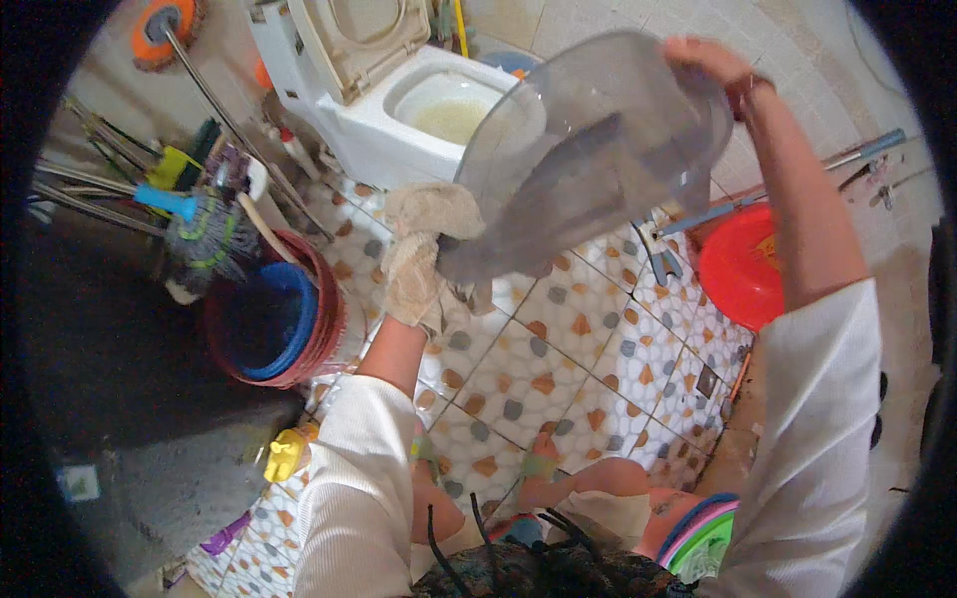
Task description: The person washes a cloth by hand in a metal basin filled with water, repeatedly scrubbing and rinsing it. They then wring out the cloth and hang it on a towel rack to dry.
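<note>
A translucent grey plastic basin (591, 149) is held tilted up over the tiled floor, partly in front of the toilet (359, 134). At its upper right rim my right hand (706, 63) grips it, with a dark red band on the wrist. On the lower left, a beige cloth (434, 213) wraps my left hand (415, 261), which holds the cloth against the basin's rim; the cloth hides most of the fingers. The toilet's lid and seat are raised, and yellowish water shows in the bowl.
Stacked red and blue buckets (321, 329) stand at left beside mops (205, 235). A red basin (740, 261) lies at right near a grey-handled tool (662, 258). A round orange brush (164, 30) leans at upper left. Stacked colored basins (695, 538) are at lower right.
</note>
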A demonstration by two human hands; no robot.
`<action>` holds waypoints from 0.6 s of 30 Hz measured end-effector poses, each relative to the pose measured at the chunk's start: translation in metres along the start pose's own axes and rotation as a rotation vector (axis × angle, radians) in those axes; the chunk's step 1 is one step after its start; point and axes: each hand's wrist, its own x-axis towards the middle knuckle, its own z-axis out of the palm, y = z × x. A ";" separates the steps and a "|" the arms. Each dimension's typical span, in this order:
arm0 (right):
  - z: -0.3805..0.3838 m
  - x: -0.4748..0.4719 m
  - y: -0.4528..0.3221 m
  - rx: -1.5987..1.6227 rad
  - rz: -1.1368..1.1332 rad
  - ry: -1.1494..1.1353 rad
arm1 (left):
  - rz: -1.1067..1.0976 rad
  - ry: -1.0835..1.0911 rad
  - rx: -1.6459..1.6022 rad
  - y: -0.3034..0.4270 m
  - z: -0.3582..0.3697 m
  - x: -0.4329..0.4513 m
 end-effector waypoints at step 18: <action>0.140 -0.299 0.212 0.356 0.192 -0.011 | 0.222 0.261 0.328 0.043 0.063 -0.328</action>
